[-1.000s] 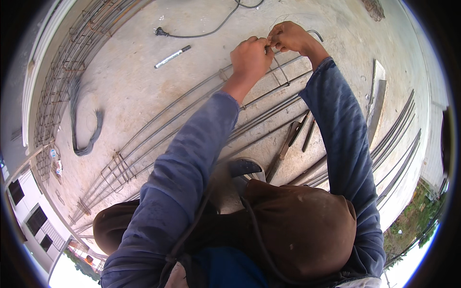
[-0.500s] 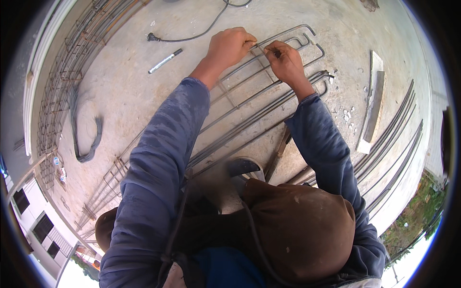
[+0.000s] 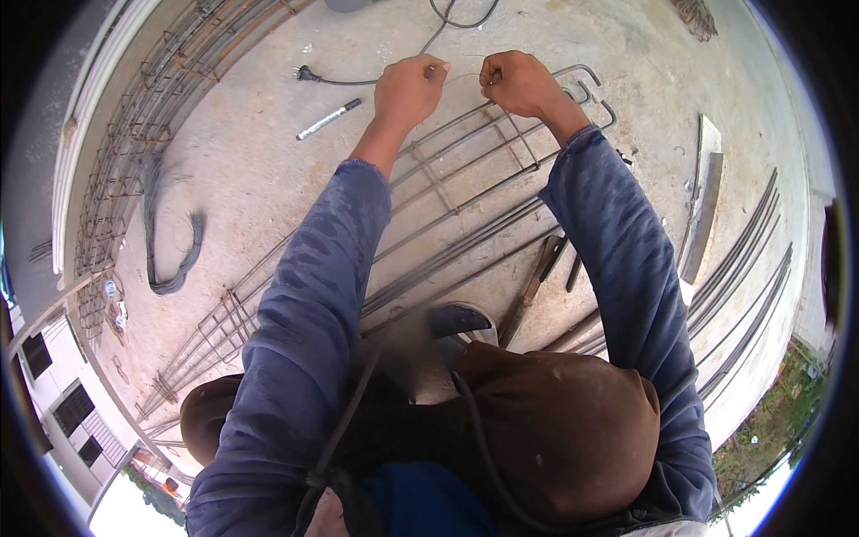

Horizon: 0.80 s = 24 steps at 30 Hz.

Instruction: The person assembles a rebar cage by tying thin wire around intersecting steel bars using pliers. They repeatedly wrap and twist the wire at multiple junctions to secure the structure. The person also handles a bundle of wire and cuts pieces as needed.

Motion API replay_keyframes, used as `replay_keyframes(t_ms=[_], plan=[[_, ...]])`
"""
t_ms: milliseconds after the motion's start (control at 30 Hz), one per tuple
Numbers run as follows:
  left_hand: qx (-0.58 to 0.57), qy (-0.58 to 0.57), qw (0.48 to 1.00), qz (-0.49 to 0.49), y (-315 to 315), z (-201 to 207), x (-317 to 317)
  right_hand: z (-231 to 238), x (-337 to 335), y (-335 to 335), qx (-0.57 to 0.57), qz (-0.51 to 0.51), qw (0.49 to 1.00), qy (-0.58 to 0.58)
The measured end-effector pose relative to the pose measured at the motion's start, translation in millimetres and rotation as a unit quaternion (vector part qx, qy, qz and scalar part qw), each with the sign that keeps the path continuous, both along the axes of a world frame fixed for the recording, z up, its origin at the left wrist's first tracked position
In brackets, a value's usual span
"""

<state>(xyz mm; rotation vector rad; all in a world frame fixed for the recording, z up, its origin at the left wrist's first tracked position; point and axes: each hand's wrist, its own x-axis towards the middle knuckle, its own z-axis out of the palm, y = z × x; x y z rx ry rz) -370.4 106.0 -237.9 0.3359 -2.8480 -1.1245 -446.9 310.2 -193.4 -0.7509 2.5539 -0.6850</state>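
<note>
Pinched fingers close my left hand (image 3: 407, 89) and my right hand (image 3: 517, 82), held a short way apart over the far bar of a rebar cage (image 3: 458, 211). A very thin tie wire (image 3: 463, 75) arcs faintly between them; its ends disappear into the fingers. Long steel bars of the cage run from lower left to upper right, with hooked ends (image 3: 608, 115) beyond my right hand. A stirrup (image 3: 522, 140) crosses the bars just below that hand. Another stirrup (image 3: 433, 174) lies further left.
A marker (image 3: 328, 119) and a power plug (image 3: 307, 74) lie left of my hands. A bundle of tie wire (image 3: 165, 285) is further left, near stacked rebar cages (image 3: 125, 179). A long-handled tool (image 3: 531, 291) rests by my shoe (image 3: 458, 319). Loose bars (image 3: 743, 268) lie right.
My hands have drawn apart and come away from the far bar, the right one moving up and left. The thin wire now shows between them. The view has shifted slightly.
</note>
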Motion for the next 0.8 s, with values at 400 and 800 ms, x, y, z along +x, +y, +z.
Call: replay_keyframes(t_ms=[400,800], plan=[[0.024,-0.004,0.999,-0.031,55.0,1.1,32.3,-1.0,43.6,49.4,-0.226,-0.312,0.911,-0.147],[-0.142,-0.103,0.964,-0.201,96.0,62.1,-53.3,-10.1,280.1,169.1,0.281,-0.237,0.929,-0.051]])
